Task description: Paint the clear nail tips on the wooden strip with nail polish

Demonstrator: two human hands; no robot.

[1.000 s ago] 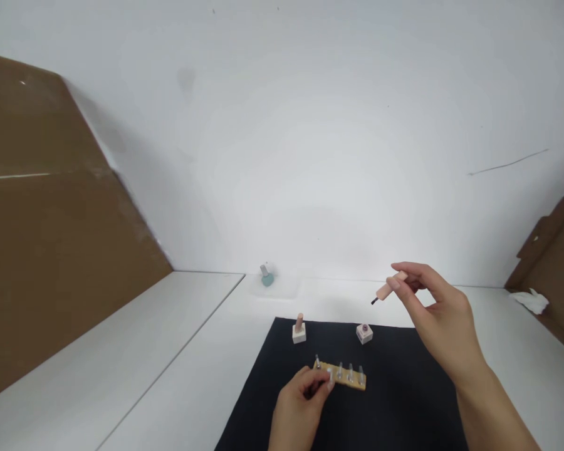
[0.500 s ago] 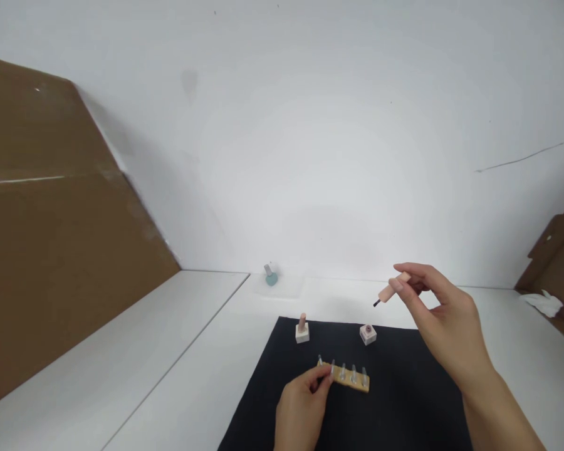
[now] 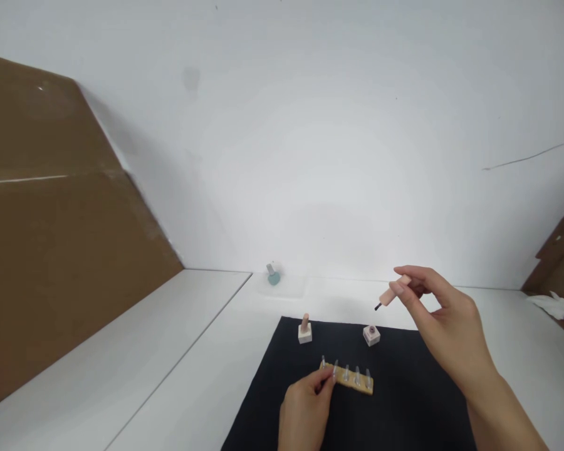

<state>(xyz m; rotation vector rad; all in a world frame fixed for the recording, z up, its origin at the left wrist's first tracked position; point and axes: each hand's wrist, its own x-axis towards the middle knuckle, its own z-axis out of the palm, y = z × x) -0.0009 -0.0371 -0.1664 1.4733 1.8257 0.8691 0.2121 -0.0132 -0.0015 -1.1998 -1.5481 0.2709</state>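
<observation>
Brush cap (image 3: 395,291), pale pink, up in the air at the right, in the right hand (image 3: 444,316): thumb and fingertips closed around its handle, dark bristles (image 3: 378,307) pointing down and left, touching nothing. Just below and a little left, open bottle (image 3: 371,336) near the far edge of the black mat (image 3: 404,388), dark neck bare. Nearer, wooden strip (image 3: 352,381) with five clear nail tips (image 3: 357,376) upright in a row. At its left part, left hand (image 3: 305,407), thumb and forefinger pinched together on the strip beside the second tip from the left; too small to tell whether on that tip too. To the far left of the mat, capped bottle (image 3: 305,332).

In hand, by judgement: holding the loaded-looking brush clear while steadying the strip. For any move of bristles toward the tips, likely need of a still left pinch, a light right wrist, and a path clear of left fingers and neighbouring tips.
</observation>
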